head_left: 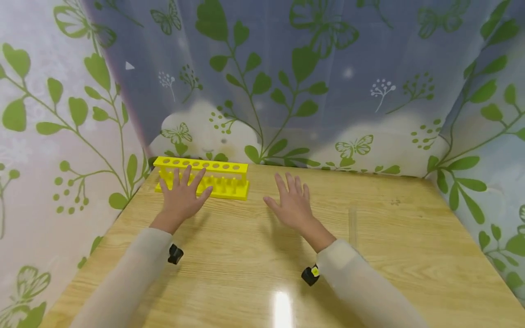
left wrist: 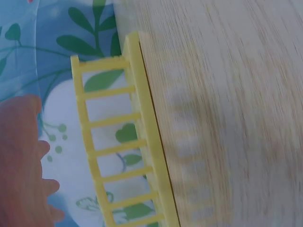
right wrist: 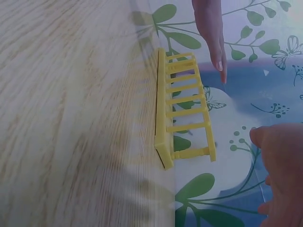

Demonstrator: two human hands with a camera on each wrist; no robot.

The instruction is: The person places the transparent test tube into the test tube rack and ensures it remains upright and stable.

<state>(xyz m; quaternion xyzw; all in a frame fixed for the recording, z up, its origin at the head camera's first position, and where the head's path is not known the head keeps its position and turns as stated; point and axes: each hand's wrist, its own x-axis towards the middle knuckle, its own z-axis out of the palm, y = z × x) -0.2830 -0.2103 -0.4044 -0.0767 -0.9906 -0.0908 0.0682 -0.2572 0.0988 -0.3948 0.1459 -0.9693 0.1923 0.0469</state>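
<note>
Yellow test-tube rack [head_left: 202,177] stands at the far left of the wooden table [head_left: 369,255], upper left of centre in my head view, close against the leaf-printed curtain [head_left: 328,68]. I see my left hand [head_left: 182,196] spread flat with fingers straight and fanned, its fingertips overlapping the rack's front edge; whether they actually touch it I cannot tell. It grips nothing. My right hand [head_left: 292,205] is also flat and splayed, near the middle of the frame, just right of the rack and apart from it, holding nothing. Both hands are well separated from each other. On the right wrist view the rack [right wrist: 182,109] appears side-on, its row of pegs visible.
</note>
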